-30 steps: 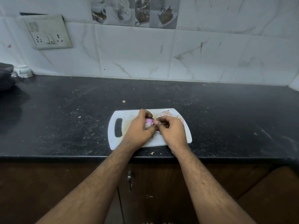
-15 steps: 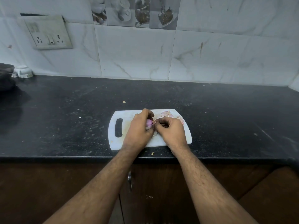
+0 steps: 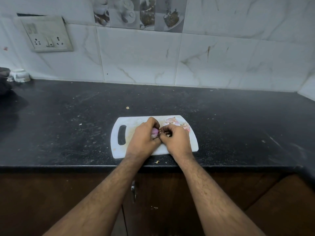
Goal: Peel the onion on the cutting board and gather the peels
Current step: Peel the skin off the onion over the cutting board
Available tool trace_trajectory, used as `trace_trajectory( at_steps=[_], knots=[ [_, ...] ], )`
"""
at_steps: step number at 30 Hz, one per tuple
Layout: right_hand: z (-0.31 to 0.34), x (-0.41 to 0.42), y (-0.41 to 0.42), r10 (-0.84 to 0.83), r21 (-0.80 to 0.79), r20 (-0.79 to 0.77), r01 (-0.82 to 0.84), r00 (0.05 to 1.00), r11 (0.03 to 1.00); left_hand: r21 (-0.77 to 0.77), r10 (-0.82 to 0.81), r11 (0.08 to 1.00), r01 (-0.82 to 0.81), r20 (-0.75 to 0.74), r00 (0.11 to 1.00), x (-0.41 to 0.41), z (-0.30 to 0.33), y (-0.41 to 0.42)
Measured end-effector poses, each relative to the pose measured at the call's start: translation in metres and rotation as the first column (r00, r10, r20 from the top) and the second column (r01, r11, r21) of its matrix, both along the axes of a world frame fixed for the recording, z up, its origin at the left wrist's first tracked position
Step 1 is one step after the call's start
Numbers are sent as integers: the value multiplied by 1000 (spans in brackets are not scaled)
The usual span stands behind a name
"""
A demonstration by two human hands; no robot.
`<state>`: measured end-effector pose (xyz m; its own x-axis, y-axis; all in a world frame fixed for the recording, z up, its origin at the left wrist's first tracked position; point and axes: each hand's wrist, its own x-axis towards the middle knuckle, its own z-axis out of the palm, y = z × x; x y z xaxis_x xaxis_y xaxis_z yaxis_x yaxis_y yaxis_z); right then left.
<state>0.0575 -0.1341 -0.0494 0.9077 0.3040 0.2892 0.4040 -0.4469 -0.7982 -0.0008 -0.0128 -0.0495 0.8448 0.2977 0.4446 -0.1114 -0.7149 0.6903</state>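
The left hand is curled around a small purple onion, and its fingers are wrapped tight on it. Only a bit of the onion shows between the two hands. The right hand is right next to it, touching the onion's side. Its fingers are bent in and pinched together at the onion's skin. What they pinch is too small to see.

Both hands are over the middle of a white cutting board. The board is flat, with round corners and a long hole for a handle on its left end. It looks stained and scratched. A little pile of thin, pale pink peels lies on the far right part of the board, just behind the right hand.

The board sits near the front edge of a black desk. The desk is shiny stone with small crumbs and dusty marks on it. A few tiny scraps lie just in front of the board.

Behind the desk is a wall of white tiles with thin brown lines like marble. A switch plate is on the wall at the left. A small white cup stands in the far left corner. Below the desk are dark brown wooden doors with a metal handle.
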Motion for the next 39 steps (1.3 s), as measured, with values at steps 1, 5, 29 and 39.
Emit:
trace_trajectory(
  at_steps=[1, 5, 29, 39],
  knots=[
    [0, 0, 1, -3, -7, 10, 3, 1000, 1000, -11, -2, 1000, 2, 0, 1000, 0, 0, 0],
    [0, -2, 4, -36, -53, 16, 37, 999, 998, -18, -14, 1000, 14, -5, 1000, 1, 0, 0],
    [-3, 5, 8, -25, -11, 12, 25, 1000, 1000, -185, 32, 982, -37, -33, 999, 1, -1, 9],
    [1, 7, -3, 101, 128, -30, -97, 994, 987, -220, -5, 976, 6, 2, 1000, 0, -4, 9]
  ],
)
